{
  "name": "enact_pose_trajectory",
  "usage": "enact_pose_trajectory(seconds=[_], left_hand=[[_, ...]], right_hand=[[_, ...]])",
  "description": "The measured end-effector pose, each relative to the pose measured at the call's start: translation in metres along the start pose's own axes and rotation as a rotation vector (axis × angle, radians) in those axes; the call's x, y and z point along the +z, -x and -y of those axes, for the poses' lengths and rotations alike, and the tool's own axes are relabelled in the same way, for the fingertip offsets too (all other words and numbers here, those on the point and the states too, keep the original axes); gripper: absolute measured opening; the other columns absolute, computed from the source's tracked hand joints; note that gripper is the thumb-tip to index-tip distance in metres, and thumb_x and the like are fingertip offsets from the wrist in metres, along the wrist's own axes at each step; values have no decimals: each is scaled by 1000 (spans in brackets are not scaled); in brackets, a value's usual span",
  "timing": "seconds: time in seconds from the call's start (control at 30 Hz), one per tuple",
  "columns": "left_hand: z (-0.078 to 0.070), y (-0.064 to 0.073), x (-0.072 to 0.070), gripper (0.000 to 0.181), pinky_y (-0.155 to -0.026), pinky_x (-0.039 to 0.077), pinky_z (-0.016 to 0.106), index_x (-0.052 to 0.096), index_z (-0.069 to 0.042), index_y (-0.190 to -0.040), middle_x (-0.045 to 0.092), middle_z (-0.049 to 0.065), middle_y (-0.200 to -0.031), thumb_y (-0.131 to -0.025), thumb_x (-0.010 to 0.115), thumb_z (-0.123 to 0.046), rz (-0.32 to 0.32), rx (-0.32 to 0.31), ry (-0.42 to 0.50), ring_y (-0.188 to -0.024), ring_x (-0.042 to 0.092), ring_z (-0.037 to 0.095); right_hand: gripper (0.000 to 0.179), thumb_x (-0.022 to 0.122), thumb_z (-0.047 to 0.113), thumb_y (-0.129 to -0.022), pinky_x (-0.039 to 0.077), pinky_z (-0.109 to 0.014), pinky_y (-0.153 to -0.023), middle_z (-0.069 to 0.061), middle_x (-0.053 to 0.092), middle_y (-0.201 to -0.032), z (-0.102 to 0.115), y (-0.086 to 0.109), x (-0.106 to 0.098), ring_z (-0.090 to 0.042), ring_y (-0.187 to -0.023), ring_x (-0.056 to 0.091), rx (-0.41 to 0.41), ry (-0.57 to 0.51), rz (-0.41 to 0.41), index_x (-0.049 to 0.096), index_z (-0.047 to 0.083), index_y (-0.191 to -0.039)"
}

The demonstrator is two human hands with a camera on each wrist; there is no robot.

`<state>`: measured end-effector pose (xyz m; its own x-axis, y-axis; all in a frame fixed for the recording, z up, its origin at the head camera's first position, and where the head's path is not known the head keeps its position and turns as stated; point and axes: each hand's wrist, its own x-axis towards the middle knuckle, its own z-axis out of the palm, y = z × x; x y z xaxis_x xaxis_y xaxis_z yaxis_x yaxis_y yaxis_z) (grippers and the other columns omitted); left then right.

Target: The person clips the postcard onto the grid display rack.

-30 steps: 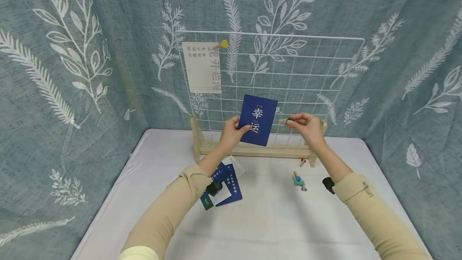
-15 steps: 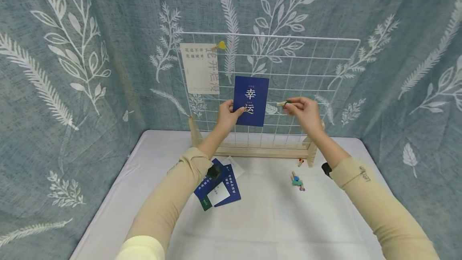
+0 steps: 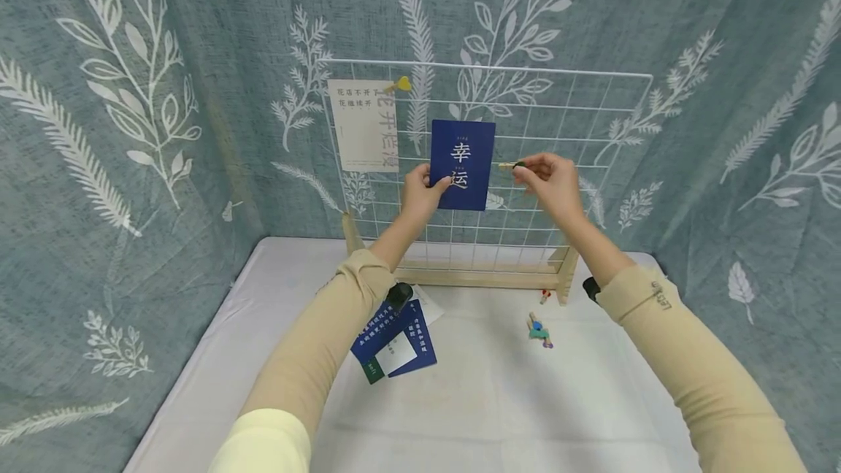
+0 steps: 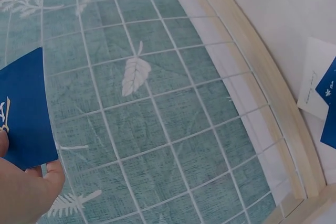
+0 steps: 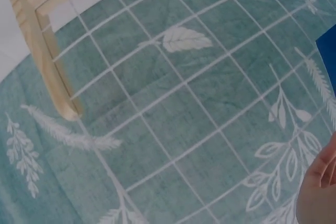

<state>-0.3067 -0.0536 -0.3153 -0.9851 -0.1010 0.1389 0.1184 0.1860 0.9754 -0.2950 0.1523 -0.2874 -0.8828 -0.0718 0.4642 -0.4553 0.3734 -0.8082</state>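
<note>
My left hand (image 3: 422, 192) pinches the left edge of a dark blue card (image 3: 474, 192) with two large pale characters, thumb in front and fingers behind. The card stands upright in front of a white wire grid (image 3: 545, 221). To its right, my right hand (image 3: 550, 179) pinches a small wooden clothespin (image 3: 507, 165) with a dark green decoration, its tip pointing at the card's right edge. In the left wrist view the card (image 4: 29, 114) overlaps the grid at the left. The right wrist view shows part of my right hand (image 5: 317, 182); the clothespin is out of sight there.
A cream card (image 3: 361, 130) hangs on the grid's upper left under a clothespin with a yellow heart (image 3: 404, 83). The grid stands in a wooden base (image 3: 473, 279). Blue, white and green cards (image 3: 423, 341) overlap on the table, left; decorated clothespins (image 3: 539, 328) lie right.
Both hands have risen along the grid, the left with the blue card and the right with the clothespin. The card has straightened from a tilt to nearly upright.
</note>
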Motion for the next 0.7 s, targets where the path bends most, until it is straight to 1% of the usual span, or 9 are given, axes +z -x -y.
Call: enact_pose_trajectory(seconds=[0.03, 0.1, 0.17, 0.23, 0.3, 0.4, 0.57, 0.63, 0.7], left_hand=[[-1, -1, 0, 32, -87, 55, 38, 56, 6, -120, 66, 25, -112, -91, 59, -8, -4, 3, 4, -102, 65, 35], [-4, -2, 1, 33, -87, 55, 37, 55, 6, -121, 65, 25, -113, -91, 59, -8, -7, 3, 8, -102, 65, 35], [-6, -4, 2, 34, -88, 55, 37, 54, 6, -123, 65, 25, -114, -92, 59, -8, -2, 0, 9, -103, 65, 35], [-8, -6, 3, 35, -88, 55, 37, 54, 6, -123, 64, 25, -115, -92, 59, -7, 1, 0, 10, -104, 65, 35], [-11, -7, 3, 34, -88, 55, 38, 54, 6, -123, 64, 25, -115, -92, 59, -7, 0, 7, 19, -104, 64, 36], [-15, -11, 2, 33, -87, 55, 37, 54, 7, -121, 64, 26, -114, -92, 58, -6, -10, 40, 27, -103, 64, 37], [-21, -15, 2, 34, -88, 55, 36, 53, 7, -123, 64, 26, -114, -92, 58, -6, -5, 75, 28, -104, 64, 36], [-24, -15, 2, 35, -88, 55, 35, 53, 7, -124, 64, 26, -115, -92, 58, -6, -3, 74, 29, -105, 64, 36], [-27, -16, 2, 34, -89, 55, 35, 53, 7, -123, 64, 25, -115, -92, 58, -7, -7, 71, 33, -105, 64, 35]], right_hand=[[21, 64, 5, -88, 54, -16, -59, -3, 68, -78, 1, -1, -1, 7, -65, 61, -13, 9, 4, 63, -12, -100], [20, 63, 3, -88, 53, -14, -59, -18, 69, -84, 3, -4, -3, 8, -65, 60, -38, 26, 10, 62, -13, -99], [18, 62, 1, -89, 51, -11, -58, -31, 66, -90, 4, -6, -6, 11, -63, 57, -65, 54, 4, 62, -14, -98], [16, 62, 1, -88, 49, -8, -57, -34, 64, -90, 5, -9, -9, 14, -61, 54, -83, 85, -10, 63, -14, -95], [15, 63, 0, -88, 47, -8, -55, -34, 65, -87, 5, -13, -11, 14, -59, 53, -101, 108, -32, 64, -14, -92], [16, 64, 1, -87, 47, -8, -54, -32, 66, -84, 7, -18, -12, 13, -57, 53, -106, 119, -54, 64, -14, -88], [15, 63, -1, -87, 47, -9, -54, -33, 66, -86, 13, -26, -11, 12, -59, 55, -100, 68, -82, 62, -16, -90], [14, 62, -3, -87, 48, -10, -54, -26, 67, -82, 16, -29, -11, 11, -59, 55, -98, 43, -105, 62, -16, -90], [14, 62, -3, -87, 48, -9, -54, -14, 68, -76, 21, -32, -10, 10, -58, 56, -97, 28, -124, 62, -16, -91]])
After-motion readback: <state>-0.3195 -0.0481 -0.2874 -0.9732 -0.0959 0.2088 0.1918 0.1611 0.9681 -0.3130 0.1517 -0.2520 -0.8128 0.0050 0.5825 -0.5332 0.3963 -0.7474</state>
